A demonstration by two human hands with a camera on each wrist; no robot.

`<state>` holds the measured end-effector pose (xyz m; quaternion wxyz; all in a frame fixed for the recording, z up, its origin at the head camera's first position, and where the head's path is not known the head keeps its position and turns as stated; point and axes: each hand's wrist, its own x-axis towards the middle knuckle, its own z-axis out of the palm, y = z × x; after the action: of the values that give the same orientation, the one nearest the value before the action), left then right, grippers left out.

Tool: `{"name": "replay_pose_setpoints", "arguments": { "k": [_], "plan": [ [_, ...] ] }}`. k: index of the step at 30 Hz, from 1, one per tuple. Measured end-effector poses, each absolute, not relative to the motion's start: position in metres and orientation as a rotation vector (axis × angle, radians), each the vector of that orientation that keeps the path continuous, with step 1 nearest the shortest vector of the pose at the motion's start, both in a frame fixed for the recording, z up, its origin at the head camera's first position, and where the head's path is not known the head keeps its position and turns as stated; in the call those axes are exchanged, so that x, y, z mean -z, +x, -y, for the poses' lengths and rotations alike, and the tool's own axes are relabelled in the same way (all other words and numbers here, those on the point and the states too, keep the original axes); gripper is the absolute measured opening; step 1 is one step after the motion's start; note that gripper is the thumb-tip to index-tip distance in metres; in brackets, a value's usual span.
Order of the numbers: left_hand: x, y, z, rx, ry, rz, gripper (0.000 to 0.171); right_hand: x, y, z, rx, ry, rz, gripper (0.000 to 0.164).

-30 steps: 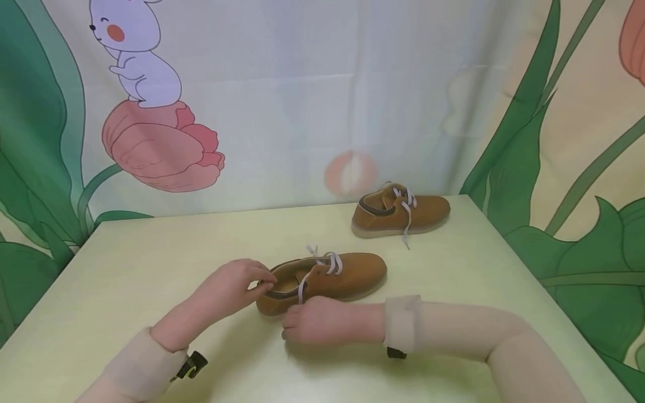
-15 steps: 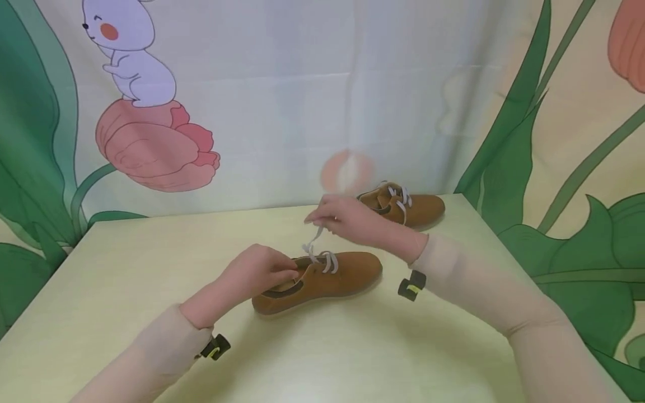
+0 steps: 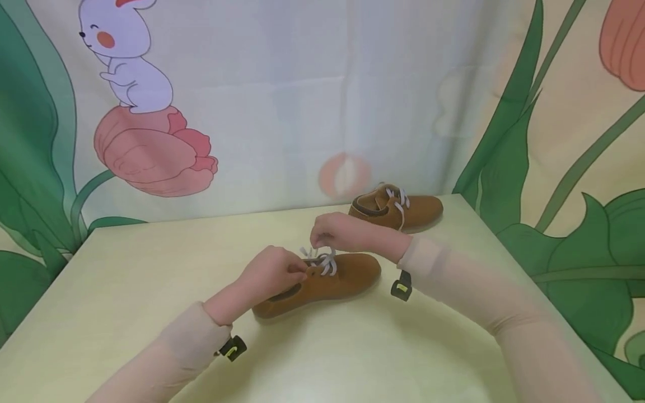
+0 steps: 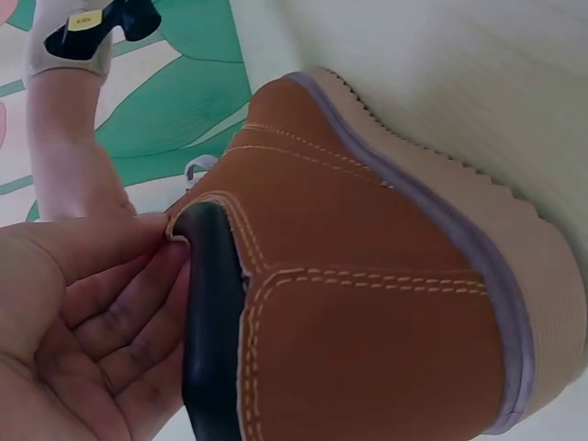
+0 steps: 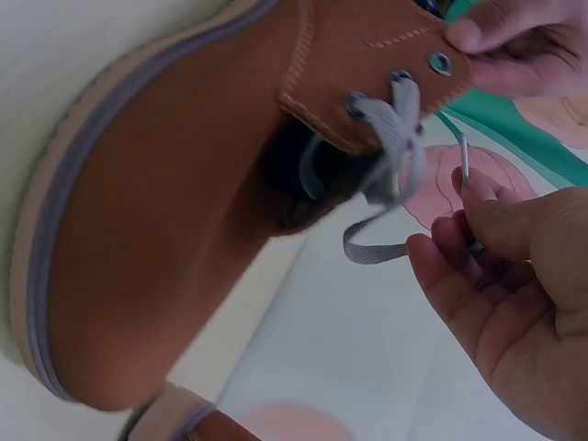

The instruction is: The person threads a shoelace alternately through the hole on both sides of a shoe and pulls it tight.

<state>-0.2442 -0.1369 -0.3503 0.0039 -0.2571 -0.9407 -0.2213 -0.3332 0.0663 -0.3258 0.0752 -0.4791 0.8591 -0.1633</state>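
Note:
A brown lace-up shoe [image 3: 355, 277] stands on the table with its toe to the right. My left hand [image 3: 272, 273] pinches the edge of its eyelet flap between thumb and fingers, as the left wrist view shows beside the dark collar lining [image 4: 211, 312]. Just above the lacing, my right hand [image 3: 339, 230] holds the grey shoelace [image 5: 375, 252] in its fingertips. In the right wrist view the lace runs through the lower eyelets, while the top eyelet [image 5: 441, 62] next to the left thumb has no lace in it.
Behind the right forearm sits a second brown shoe [image 3: 423, 210] with grey laces, near the table's back edge. A printed curtain [image 3: 272, 112] hangs behind the pale table [image 3: 166, 263].
My right hand has gone from the shoe's near side over to its laces, lifted a lace and lowered slightly. My left hand has slid from the heel forward to the eyelet flap.

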Motion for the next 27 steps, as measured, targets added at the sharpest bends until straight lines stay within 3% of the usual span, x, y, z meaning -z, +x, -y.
{"name": "replay_pose_setpoints", "arguments": {
  "k": [19,27],
  "plan": [
    [0.351,-0.241,0.137,0.664,-0.798,2.909,0.012,0.343,-0.325,-0.054,0.480,-1.663,-2.375,0.012],
    [0.351,-0.240,0.137,0.655,-0.739,2.946,0.012,0.343,-0.318,-0.056,0.476,-1.407,-2.343,0.021]
  ]
}}
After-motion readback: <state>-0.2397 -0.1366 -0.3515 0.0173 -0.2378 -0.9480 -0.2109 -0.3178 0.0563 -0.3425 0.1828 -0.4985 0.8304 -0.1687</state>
